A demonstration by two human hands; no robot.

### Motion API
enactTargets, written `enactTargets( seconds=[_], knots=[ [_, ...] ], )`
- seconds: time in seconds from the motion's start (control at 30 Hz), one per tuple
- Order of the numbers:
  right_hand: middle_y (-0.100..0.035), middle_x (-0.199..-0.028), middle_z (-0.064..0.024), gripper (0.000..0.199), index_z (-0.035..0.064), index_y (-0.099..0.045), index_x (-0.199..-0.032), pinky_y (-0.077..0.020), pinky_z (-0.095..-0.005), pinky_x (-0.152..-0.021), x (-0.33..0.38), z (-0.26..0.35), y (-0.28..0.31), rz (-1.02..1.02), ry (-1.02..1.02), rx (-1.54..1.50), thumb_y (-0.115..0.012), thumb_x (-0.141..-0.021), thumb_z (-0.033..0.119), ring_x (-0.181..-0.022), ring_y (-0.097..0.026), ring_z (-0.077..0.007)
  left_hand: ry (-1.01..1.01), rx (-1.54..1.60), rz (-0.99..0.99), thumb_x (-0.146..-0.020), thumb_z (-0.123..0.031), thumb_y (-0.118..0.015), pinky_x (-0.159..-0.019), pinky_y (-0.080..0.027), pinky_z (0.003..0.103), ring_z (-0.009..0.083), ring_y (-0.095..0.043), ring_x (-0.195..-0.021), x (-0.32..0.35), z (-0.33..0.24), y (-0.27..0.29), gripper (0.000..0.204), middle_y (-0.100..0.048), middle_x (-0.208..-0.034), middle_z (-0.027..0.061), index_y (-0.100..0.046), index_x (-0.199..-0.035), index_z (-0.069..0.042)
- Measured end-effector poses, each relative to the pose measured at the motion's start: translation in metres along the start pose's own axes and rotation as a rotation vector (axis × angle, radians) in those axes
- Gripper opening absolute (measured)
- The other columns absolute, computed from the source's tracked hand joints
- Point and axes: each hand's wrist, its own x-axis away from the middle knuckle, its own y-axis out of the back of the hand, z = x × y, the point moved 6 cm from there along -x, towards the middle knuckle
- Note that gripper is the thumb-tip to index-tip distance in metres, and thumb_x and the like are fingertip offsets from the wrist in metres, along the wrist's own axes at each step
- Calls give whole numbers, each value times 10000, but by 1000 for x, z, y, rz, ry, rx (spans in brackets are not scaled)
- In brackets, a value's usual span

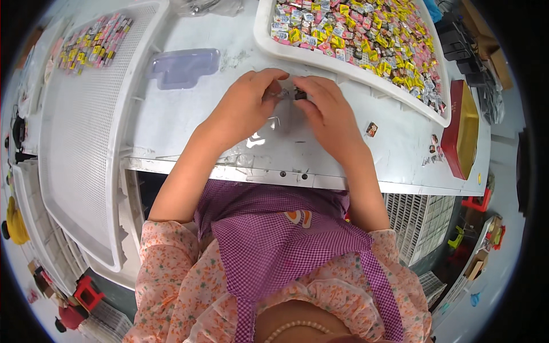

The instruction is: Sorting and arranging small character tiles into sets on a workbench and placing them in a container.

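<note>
Both my hands meet over the pale work table, fingertips bent in towards each other. Between the thumb and fingers of my right hand (327, 108) is a small dark wrapped piece (299, 94), similar to a wrapped sweet. Closed in a pinch, my left hand (246, 103) grips a bit of clear plastic (282, 95), mostly hidden by the fingers. A shiny patch (255, 139) lies on the tabletop below my hands; I cannot tell whether it is film or glare. A single brown wrapped sweet (372, 130) rests right of my right hand.
A white tray (264, 34) full of colourful wrapped sweets stands far right. At left, a long perforated white tray (86, 143) holds pink-and-yellow packed rows at its far end. Between them lies a translucent purple plastic piece (186, 68). A red-and-gold box (461, 128) sits at the right edge.
</note>
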Motion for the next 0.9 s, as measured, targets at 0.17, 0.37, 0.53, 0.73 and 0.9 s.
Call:
enactTargets(
  seconds=[0.17, 0.37, 0.53, 0.73, 0.9],
  knots=[
    [-563, -1106, -93, 378, 65, -580, -1122, -419, -366, -898, 18, 7, 1, 68, 62, 94, -644, -756, -3, -1037, -514, -283, 17, 120, 65, -786, 9, -568, -809, -484, 370, 317, -598, -913, 5, -12, -4, 319, -611, -959, 146, -583, -1099, -46],
    [-565, -1055, -82, 352, 54, -596, -1056, -391, -388, -890, 30, -1, -7, 104, 109, 193, -659, -713, 5, -1006, -510, -276, -168, -145, 81, -769, -12, -595, -788, -487, 379, 309, -582, -901, -7, -8, -8, 217, -598, -965, 111, -630, -983, -22],
    [-574, -1046, -71, 333, 56, -606, -1034, -386, -399, -899, 32, 1, -5, 112, 140, 175, -666, -708, 27, -1037, -508, -274, -190, -283, 65, -766, -22, -591, -759, -482, 392, 306, -573, -858, -12, -4, -14, 205, -588, -910, 114, -632, -967, -32],
    [-588, -1066, -46, 339, 70, -626, -1010, -376, -395, -944, 40, 3, -4, 124, 135, 193, -697, -679, 71, -1099, -503, -258, 30, -108, 16, -760, -47, -601, -704, -495, 366, 285, -592, -783, -9, -15, 3, 204, -591, -880, 128, -627, -962, -32],
    [-619, -1043, -25, 294, 89, -646, -972, -372, -416, -970, 45, 9, -1, 46, 106, 217, -700, -683, 88, -1104, -514, -235, 161, 102, 115, -763, -66, -612, -658, -497, 354, 268, -611, -749, 20, -25, -1, 179, -598, -885, 133, -631, -939, -41]
  ],
)
